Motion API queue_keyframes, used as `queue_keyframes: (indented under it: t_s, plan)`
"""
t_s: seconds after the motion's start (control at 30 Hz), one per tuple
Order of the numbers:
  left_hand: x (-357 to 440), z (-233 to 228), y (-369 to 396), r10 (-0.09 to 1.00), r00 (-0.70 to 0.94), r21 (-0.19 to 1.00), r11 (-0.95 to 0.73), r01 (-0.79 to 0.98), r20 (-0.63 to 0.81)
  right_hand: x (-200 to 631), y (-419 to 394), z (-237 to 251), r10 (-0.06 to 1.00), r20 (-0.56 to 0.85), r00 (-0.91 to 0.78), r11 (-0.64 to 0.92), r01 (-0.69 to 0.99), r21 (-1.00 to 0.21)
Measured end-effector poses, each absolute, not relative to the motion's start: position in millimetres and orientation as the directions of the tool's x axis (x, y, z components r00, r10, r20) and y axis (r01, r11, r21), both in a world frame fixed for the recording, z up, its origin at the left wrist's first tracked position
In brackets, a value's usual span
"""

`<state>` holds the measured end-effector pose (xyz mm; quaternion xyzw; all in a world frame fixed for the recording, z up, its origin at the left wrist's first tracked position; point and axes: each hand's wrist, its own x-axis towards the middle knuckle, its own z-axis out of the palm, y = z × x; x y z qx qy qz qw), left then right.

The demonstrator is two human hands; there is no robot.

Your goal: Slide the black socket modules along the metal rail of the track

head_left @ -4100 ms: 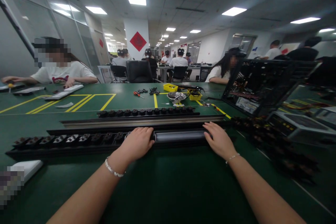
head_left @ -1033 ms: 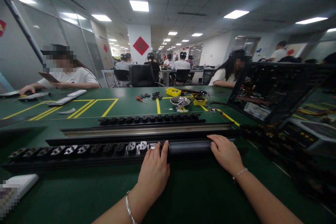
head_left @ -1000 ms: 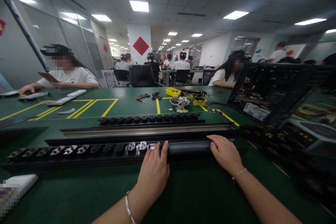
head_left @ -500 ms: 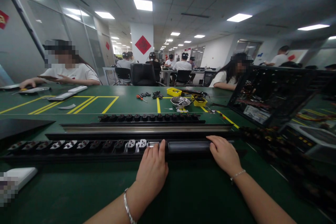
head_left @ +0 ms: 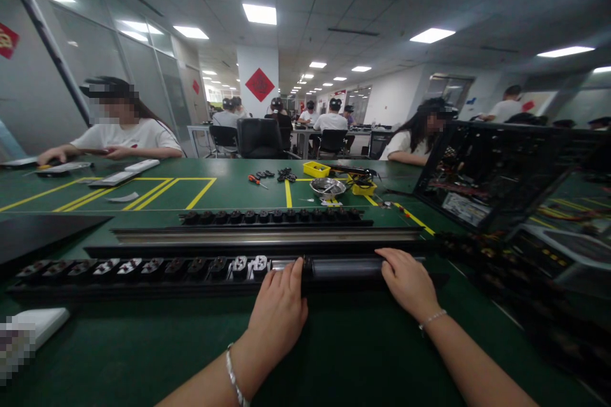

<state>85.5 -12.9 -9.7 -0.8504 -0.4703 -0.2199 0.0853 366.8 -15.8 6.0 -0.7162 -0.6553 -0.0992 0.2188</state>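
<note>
A long black power strip housing (head_left: pixel 348 268) lies across the green table before me, with a row of socket modules, some black and some with pale metallic faces (head_left: pixel 260 264), along its left part. My left hand (head_left: pixel 281 299) curls over the housing right of the last pale socket, its index fingertip against a small dark piece (head_left: pixel 308 263) in the channel. Its thumb is low on the near side. My right hand (head_left: pixel 410 283) grips the right part of the housing, fingers over the top and thumb on the near side. The undersides of my fingers are hidden.
Behind lie a metal rail (head_left: pixel 267 236) and a shorter socket strip (head_left: pixel 272 216). Farther back are a metal bowl (head_left: pixel 328 187), yellow bins (head_left: pixel 316 169) and a screwdriver (head_left: pixel 256 181). An open computer case (head_left: pixel 487 172) stands right. Co-workers sit across the table.
My left fingers and the small dark piece have shifted slightly right along the channel. My right hand stays put. The co-worker at left has lowered their hands.
</note>
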Motion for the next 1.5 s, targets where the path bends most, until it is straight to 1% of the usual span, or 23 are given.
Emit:
queue_keyframes:
  t_s: [0.17, 0.23, 0.33, 0.5, 0.6, 0.73, 1.0, 1.23, 1.5]
  plan:
    - [83.7, -7.7, -13.0, 0.765, 0.467, 0.084, -0.554, 0.828, 0.443, 367.9, -14.5, 2.9, 0.886, 0.449, 0.119, -0.047, 0.985, -0.169]
    - [83.5, -6.3, -12.5, 0.773, 0.462, 0.094, -0.549, 0.83, 0.434, 366.4, -14.2, 1.7, 0.877, 0.469, 0.1, -0.017, 0.984, -0.178]
    - [83.7, -3.3, -11.8, 0.797, 0.443, 0.115, -0.527, 0.842, 0.41, 355.3, -15.6, 1.3, 0.871, 0.491, 0.009, 0.1, 0.976, -0.194]
    - [84.0, -0.6, -12.0, 0.814, 0.442, 0.137, -0.521, 0.842, 0.376, 312.5, -22.8, 0.7, 0.855, 0.455, -0.249, 0.364, 0.913, -0.184]
    - [84.0, -1.3, -11.9, 0.816, 0.448, 0.152, -0.527, 0.836, 0.366, 289.6, -27.3, 0.2, 0.839, 0.434, -0.327, 0.439, 0.879, -0.187]
    - [84.4, -1.1, -11.5, 0.813, 0.456, 0.165, -0.537, 0.827, 0.362, 279.0, -29.9, 0.9, 0.861, 0.397, -0.318, 0.417, 0.888, -0.194]
    - [85.4, -0.6, -14.0, 0.805, 0.461, 0.146, -0.542, 0.827, 0.374, 278.8, -28.0, 2.9, 0.881, 0.35, -0.317, 0.394, 0.903, -0.173]
    - [83.9, -2.0, -13.6, 0.805, 0.468, 0.148, -0.546, 0.825, 0.364, 280.4, -28.2, 5.4, 0.875, 0.31, -0.371, 0.426, 0.895, -0.134]
    - [82.6, -3.9, -12.7, 0.795, 0.481, 0.125, -0.556, 0.822, 0.369, 282.8, -26.2, 5.9, 0.864, 0.309, -0.399, 0.449, 0.887, -0.11]
